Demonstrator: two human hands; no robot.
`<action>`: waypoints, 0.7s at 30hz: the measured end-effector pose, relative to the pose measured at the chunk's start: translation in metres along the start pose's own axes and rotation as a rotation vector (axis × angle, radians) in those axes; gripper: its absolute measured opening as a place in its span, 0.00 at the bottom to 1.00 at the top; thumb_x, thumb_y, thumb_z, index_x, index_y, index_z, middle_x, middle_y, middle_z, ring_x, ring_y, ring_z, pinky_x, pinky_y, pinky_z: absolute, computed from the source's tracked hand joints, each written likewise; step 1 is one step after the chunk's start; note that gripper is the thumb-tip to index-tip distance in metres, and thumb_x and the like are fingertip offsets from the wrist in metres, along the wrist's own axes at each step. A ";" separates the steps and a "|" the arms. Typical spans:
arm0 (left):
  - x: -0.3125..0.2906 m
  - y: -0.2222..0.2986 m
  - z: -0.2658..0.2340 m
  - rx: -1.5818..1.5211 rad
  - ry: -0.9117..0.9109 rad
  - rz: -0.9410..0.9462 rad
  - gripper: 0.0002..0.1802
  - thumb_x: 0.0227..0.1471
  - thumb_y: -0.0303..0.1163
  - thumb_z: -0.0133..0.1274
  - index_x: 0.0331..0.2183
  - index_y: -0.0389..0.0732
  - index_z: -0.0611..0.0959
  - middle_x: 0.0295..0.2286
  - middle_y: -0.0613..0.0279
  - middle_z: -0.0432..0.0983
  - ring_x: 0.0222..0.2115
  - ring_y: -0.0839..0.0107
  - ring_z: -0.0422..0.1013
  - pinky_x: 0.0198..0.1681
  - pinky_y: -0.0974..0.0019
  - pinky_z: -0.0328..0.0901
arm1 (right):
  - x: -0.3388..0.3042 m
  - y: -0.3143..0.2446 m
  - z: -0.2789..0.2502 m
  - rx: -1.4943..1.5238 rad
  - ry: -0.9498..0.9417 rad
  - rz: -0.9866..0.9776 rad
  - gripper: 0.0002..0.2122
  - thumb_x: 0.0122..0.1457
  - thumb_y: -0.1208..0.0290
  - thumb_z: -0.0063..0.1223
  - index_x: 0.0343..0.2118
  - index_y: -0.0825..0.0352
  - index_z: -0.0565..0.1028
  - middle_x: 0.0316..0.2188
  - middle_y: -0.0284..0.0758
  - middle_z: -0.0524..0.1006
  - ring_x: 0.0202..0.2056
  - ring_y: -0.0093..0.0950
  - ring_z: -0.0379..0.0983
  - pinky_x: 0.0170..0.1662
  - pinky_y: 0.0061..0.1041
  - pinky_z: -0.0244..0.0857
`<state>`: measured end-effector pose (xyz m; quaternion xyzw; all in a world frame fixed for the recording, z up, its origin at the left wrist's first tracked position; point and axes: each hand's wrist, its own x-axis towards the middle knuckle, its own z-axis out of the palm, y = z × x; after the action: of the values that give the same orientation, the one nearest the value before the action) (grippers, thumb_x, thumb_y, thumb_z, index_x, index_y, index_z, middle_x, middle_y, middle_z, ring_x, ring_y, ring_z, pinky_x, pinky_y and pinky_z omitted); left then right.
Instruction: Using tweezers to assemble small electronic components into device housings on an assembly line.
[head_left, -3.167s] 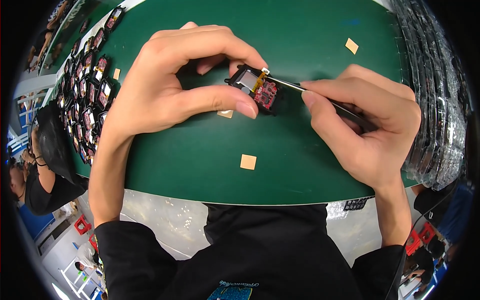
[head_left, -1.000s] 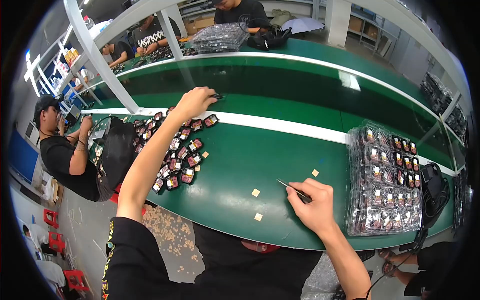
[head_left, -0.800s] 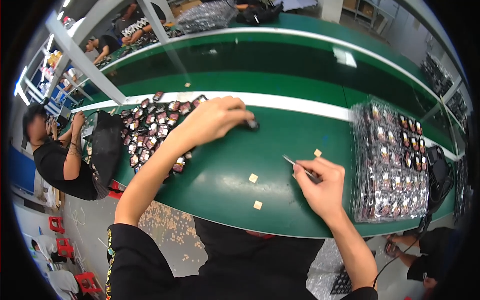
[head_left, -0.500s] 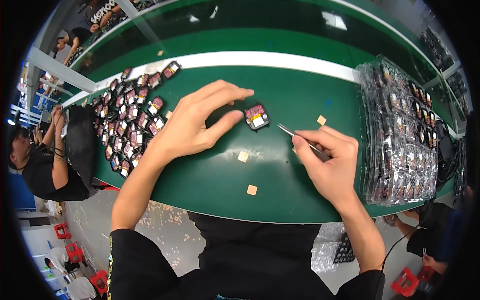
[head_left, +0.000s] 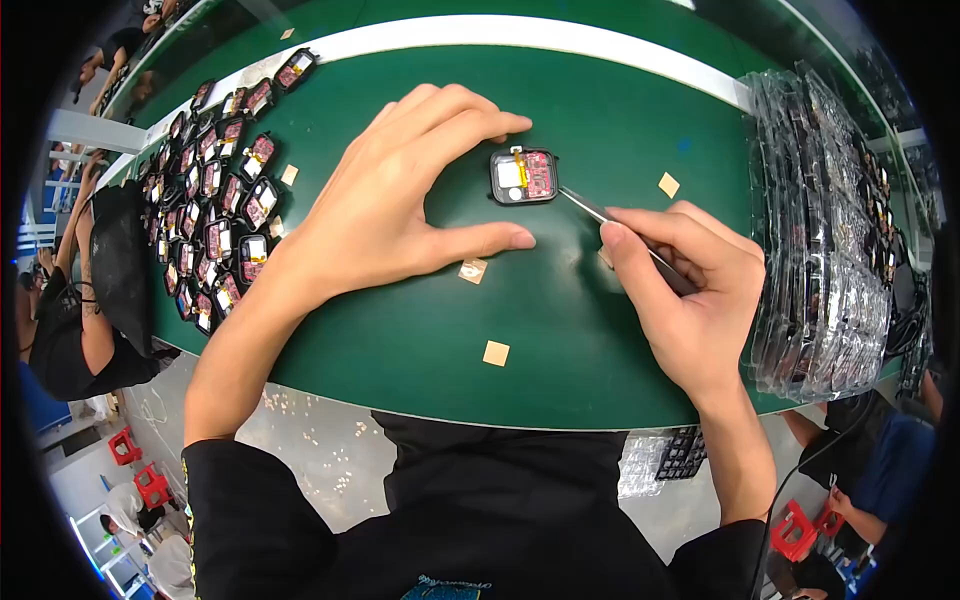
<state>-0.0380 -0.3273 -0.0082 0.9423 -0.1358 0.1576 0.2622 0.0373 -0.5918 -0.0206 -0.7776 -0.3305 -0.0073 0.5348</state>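
Observation:
An opened smartwatch case [head_left: 540, 180], black-rimmed with a reddish circuit board, a white block and a yellow strip inside, lies flat on the green table [head_left: 400, 350]. My left hand [head_left: 400, 190] is spread around its left side, thumb and index finger apart, holding nothing. In my right hand [head_left: 690, 290] is a pair of metal tweezers [head_left: 588, 205], pinched between thumb and fingers. Their tips are at the case's right edge; whether they touch it I cannot tell. Small tan square pieces [head_left: 496, 353] lie about, one partly hidden by my right thumb.
Many similar watch cases [head_left: 212, 180] are heaped at the left. Clear plastic trays [head_left: 825, 310] holding more parts are stacked at the right. A white rail [head_left: 560, 30] runs along the back edge. Other people work at both sides; red stools [head_left: 793, 530] stand on the floor.
The watch case has turned about a quarter turn clockwise, its white block now on the left. My left thumb and index finger have opened wider. The tweezers' tips are closer to the case.

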 end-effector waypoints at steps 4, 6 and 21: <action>-0.001 -0.007 0.004 -0.004 -0.063 0.019 0.34 0.42 0.34 0.79 0.52 0.39 0.88 0.44 0.56 0.79 0.47 0.57 0.75 0.53 0.55 0.71 | -0.001 0.000 -0.002 0.028 -0.002 0.007 0.05 0.57 0.81 0.71 0.36 0.73 0.88 0.19 0.30 0.77 0.19 0.14 0.68 0.23 0.18 0.56; 0.000 -0.003 0.004 -0.019 -0.050 0.038 0.32 0.43 0.33 0.79 0.51 0.39 0.88 0.44 0.60 0.81 0.42 0.61 0.74 0.51 0.57 0.69 | -0.002 -0.003 -0.003 0.056 0.004 0.014 0.05 0.57 0.81 0.71 0.36 0.73 0.88 0.19 0.29 0.77 0.19 0.13 0.67 0.22 0.18 0.55; 0.000 0.001 -0.006 -0.205 -0.258 -0.011 0.36 0.35 0.45 0.81 0.48 0.39 0.93 0.34 0.65 0.85 0.30 0.73 0.69 0.37 0.66 0.58 | 0.001 -0.008 -0.003 -0.052 -0.210 -0.085 0.04 0.56 0.86 0.68 0.35 0.75 0.88 0.19 0.29 0.77 0.18 0.13 0.68 0.23 0.16 0.53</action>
<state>-0.0399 -0.3245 -0.0033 0.9238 -0.1785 0.0192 0.3381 0.0347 -0.5925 -0.0126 -0.7729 -0.4170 0.0430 0.4763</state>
